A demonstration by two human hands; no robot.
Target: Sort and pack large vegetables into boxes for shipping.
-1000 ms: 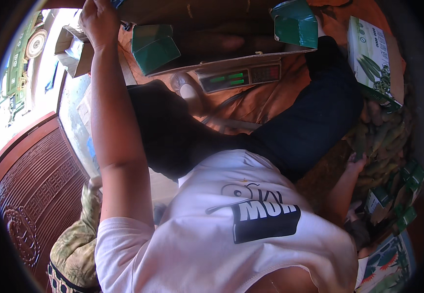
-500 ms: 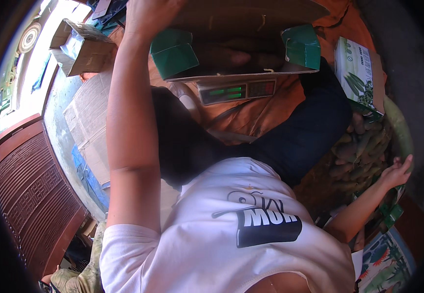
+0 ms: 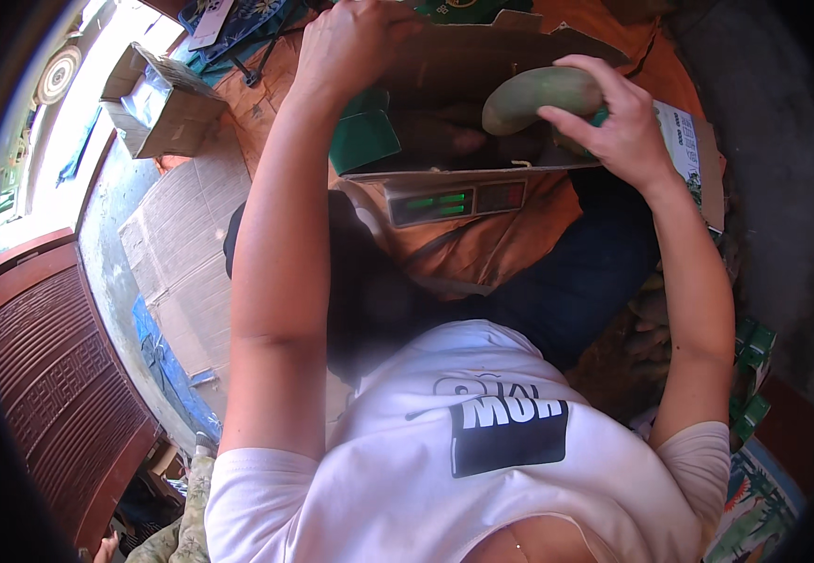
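Note:
In my right hand (image 3: 627, 122) is a plump, oblong green gourd-like vegetable (image 3: 538, 97), gripped between thumb and fingers over the right end of an open cardboard box (image 3: 468, 66). My left hand (image 3: 355, 47) is at the box's far left rim, its fingers curled over the edge and partly hidden. Inside the shadowed box lie a few oblong vegetables (image 3: 463, 141), hard to make out. A green end flap (image 3: 365, 136) folds out at the left. Under the box's near side shows a digital scale (image 3: 444, 202) with a lit green display.
My bent legs (image 3: 557, 263) surround the scale on an orange sheet (image 3: 491, 244). At the right stand a printed box (image 3: 698, 159) and a partly hidden pile of vegetables (image 3: 651, 319). A small open carton (image 3: 158, 103) and flattened cardboard (image 3: 186, 253) are at left. Another person's patterned trousers (image 3: 182, 516) show lower left.
My right hand has come from the far right, by the pile, up and left to the box, carrying the green vegetable. The box has shifted slightly right and nearer; my left hand stays by its rim.

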